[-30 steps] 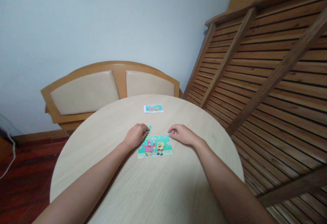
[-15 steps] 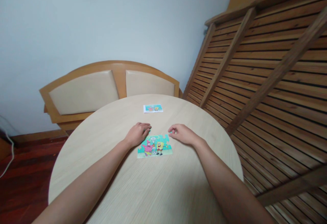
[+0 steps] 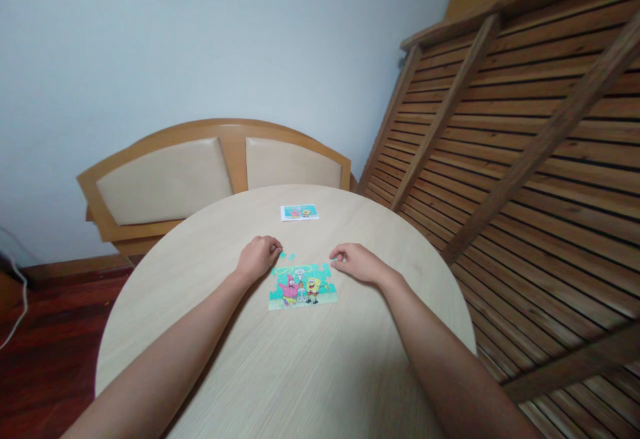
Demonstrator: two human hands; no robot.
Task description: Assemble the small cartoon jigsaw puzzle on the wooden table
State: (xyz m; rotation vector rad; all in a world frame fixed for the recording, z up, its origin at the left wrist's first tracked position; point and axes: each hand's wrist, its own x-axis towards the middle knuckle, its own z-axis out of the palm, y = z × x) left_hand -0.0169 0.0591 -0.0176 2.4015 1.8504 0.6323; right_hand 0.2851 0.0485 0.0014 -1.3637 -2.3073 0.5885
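Note:
A mostly assembled jigsaw puzzle [image 3: 303, 287] of cartoon characters lies flat on the round table, with a stepped gap along its upper right edge. My left hand [image 3: 259, 255] is at the puzzle's upper left, fingers closed in a pinch at a small teal puzzle piece [image 3: 283, 254]. Just right of that lies another loose teal piece [image 3: 292, 257]. By the upper right corner, my right hand [image 3: 357, 263] rests with thumb and fingers pinched; a bit of teal from a puzzle piece shows between them, mostly hidden.
Farther back on the pale wooden table [image 3: 240, 352] lies a picture card [image 3: 300, 212] with a similar scene. A wooden headboard [image 3: 233, 129] with cream panels stands behind the table. At the right leans a large slatted wooden frame [image 3: 500, 145].
My left hand has drawn back to the left, its spread fingers now pinched, uncovering the loose teal pieces and the puzzle's upper left. My right hand is almost unmoved.

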